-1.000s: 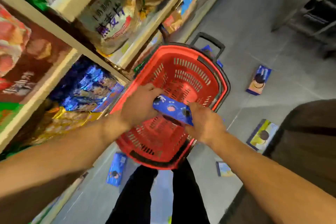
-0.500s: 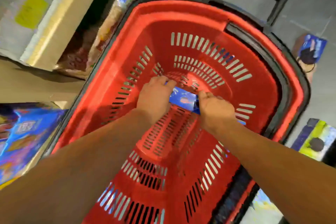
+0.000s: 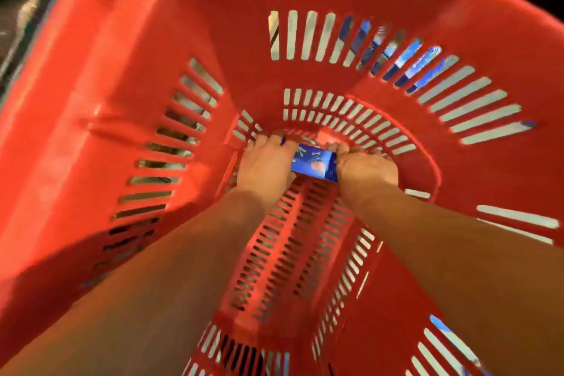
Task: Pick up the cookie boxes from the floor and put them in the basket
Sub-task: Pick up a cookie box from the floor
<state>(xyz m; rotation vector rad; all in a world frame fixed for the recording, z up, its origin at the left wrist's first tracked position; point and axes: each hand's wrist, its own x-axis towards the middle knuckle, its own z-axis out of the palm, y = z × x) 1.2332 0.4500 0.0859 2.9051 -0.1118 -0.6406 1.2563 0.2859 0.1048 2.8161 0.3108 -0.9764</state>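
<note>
- The blue cookie box (image 3: 316, 163) has been lowered from rim height to the bottom of the red basket (image 3: 128, 49).
- It is gripped at either end by the left hand (image 3: 265, 166) and right hand (image 3: 364, 169).
- Release is judged imminent.

Blue cookie box (image 3: 316, 163) low inside slotted red basket (image 3: 183, 40), near its floor

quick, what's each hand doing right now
Left hand: gripping the left end of the blue cookie box.
Right hand: gripping the box's right end, low in the red basket.
</note>
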